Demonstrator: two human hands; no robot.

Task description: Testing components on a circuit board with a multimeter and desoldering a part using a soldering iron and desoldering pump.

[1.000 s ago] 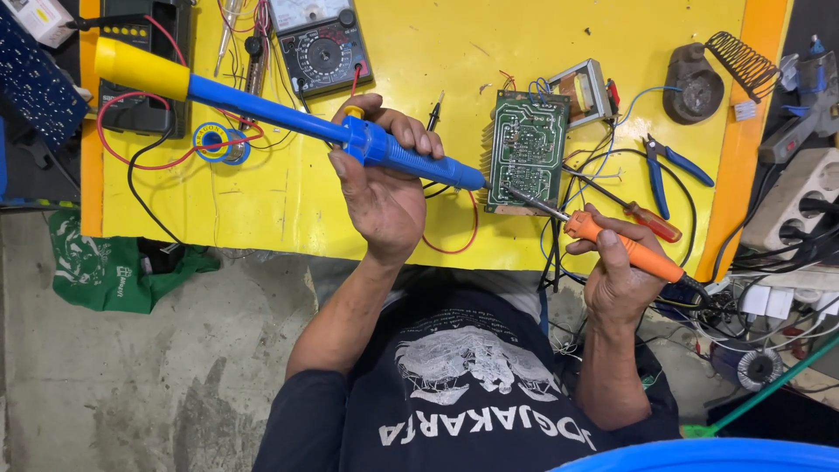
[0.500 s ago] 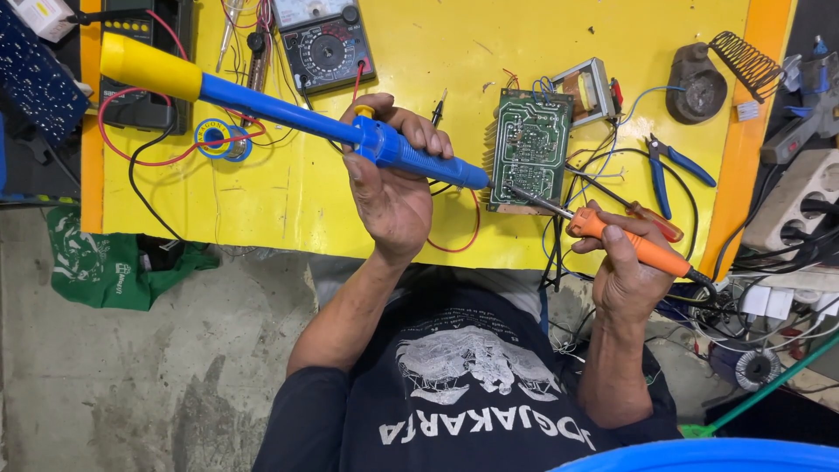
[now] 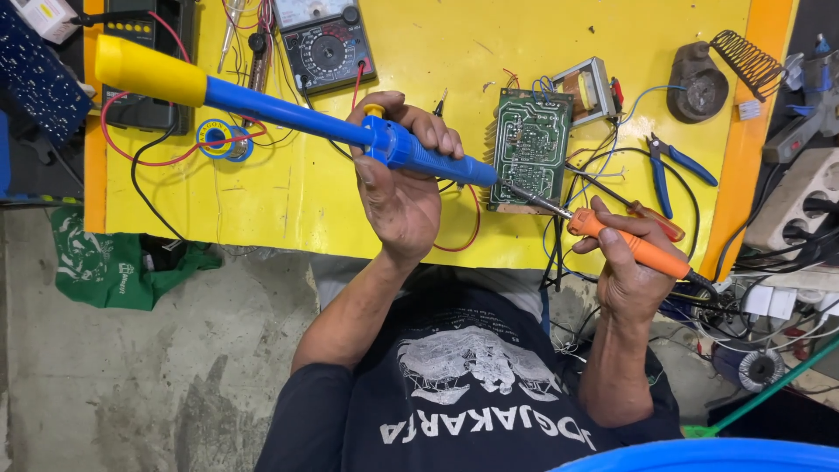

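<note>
Head view showed a yellow table (image 3: pixel 262 201) above a grey concrete floor (image 3: pixel 175 385). Left hand (image 3: pixel 404 188) was closed around a long blue desoldering pump (image 3: pixel 332 131), whose tip touched the edge of a green circuit board (image 3: pixel 530 150) lying on the table. Right hand (image 3: pixel 631 262) gripped an orange soldering iron (image 3: pixel 629 245), its tip at the same edge. In my judgement the hot tip could burn nearby wires or lift a pad if held too long. A meter (image 3: pixel 325 44) and blue pliers (image 3: pixel 669 170) lay near.
</note>
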